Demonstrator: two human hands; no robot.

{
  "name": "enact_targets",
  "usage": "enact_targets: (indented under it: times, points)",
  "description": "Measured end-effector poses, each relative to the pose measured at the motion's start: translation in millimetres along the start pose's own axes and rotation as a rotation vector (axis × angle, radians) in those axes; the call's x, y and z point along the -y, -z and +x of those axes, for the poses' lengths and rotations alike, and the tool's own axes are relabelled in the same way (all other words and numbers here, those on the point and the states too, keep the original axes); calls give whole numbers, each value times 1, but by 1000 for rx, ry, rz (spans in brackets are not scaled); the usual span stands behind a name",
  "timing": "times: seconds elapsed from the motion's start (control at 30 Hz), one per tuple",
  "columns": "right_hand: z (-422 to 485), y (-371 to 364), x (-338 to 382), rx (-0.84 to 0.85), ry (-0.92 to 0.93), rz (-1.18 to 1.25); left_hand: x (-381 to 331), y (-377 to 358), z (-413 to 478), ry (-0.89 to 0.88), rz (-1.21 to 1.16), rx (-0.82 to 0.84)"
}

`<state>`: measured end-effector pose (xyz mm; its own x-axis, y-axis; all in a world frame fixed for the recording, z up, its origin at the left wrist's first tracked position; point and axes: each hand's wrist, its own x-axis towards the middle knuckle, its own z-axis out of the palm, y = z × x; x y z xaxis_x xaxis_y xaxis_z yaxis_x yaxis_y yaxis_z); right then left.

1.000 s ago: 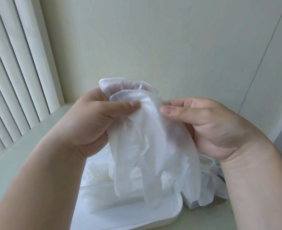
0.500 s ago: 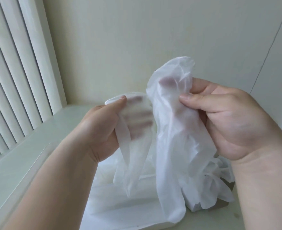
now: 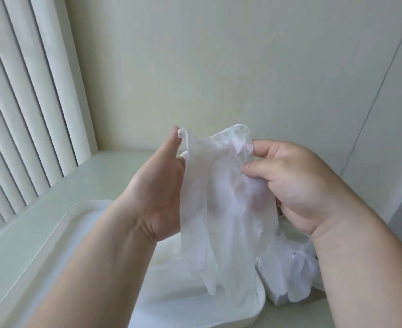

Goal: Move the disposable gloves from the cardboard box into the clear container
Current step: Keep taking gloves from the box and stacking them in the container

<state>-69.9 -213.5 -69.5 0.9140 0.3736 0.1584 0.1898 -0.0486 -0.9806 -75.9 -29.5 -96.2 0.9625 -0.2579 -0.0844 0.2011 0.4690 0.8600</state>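
A thin, translucent white disposable glove (image 3: 221, 209) hangs cuff-up between my hands, its fingers dangling down. My left hand (image 3: 157, 188) pinches the cuff's left edge with thumb and fingertips. My right hand (image 3: 294, 185) grips the cuff's right edge. Below the glove lies the clear container (image 3: 254, 311), with pale gloves inside it. A heap of more white gloves (image 3: 290, 275) sits to its right, under my right wrist. The cardboard box is hidden.
A pale green table surface (image 3: 41, 233) runs along the left, up to vertical white blinds (image 3: 29, 91). A cream wall (image 3: 219, 67) stands close behind. A thin cable (image 3: 370, 110) runs down the wall on the right.
My hands came together and lowered; the two separate bunches of glove are now one flat glove stretched by its cuff between both hands. The view tilted down a little.
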Motion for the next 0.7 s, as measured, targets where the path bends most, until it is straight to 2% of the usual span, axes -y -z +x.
enact_targets:
  times: [0.07,0.17,0.27,0.37,0.47,0.57,0.7]
  points:
    - [0,0,0,-7,-5,-5,-1,-4,-4,-1,-66,102]
    - [0,1,0,-11,2,-11,-2,-11,-12,14,-40,227]
    - [2,4,-1,-26,16,26,1,-7,-8,-11,30,160]
    - [1,10,2,-88,29,108,-1,-6,-7,-77,32,-57]
    - [-3,18,10,-239,100,187,-2,-4,-6,-140,58,-211]
    - [-6,31,14,-425,209,74,-7,-2,-7,-182,87,-253]
    - [-12,27,20,-477,331,-205,-8,-6,-9,-248,91,-218]
